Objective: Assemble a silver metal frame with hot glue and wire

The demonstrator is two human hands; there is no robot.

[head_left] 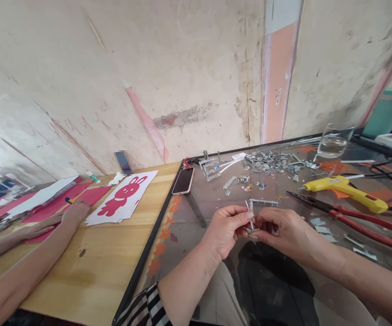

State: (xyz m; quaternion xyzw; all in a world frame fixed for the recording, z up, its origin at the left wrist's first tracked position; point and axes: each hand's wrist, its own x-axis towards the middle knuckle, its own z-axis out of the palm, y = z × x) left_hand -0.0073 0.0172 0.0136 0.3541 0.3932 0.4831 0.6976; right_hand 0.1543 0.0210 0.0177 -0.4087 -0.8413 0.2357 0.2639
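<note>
We find the left hand (231, 228) holding thin pale strips (251, 207) near upright, pinched between thumb and forefinger at the near middle of the tabletop (212, 201). The right hand (286, 231) meets it from 3 o'clock, fingers curled narrow at the strips' lower end; whether they grip is hidden. We judge that the left steadies the strips so that the right can work on them.

Small metal pieces (270, 162) lie heaped around 12 to 1 o'clock from the hands, probably kept within reach as stock. A yellow glue gun (345, 188) and red-handled long-nose pliers (343, 215) sit between 2 and 3 o'clock, handles rightward, presumably ready for the right hand. A drinking glass (334, 142) stands beyond them. A smartphone (183, 181) lies at 10 o'clock, by the border.

We note orange characters (158, 258) along the border at 8 o'clock; we cannot read them. The glue gun's red mark (371, 197) is too small to read. We can make out no brand.
</note>
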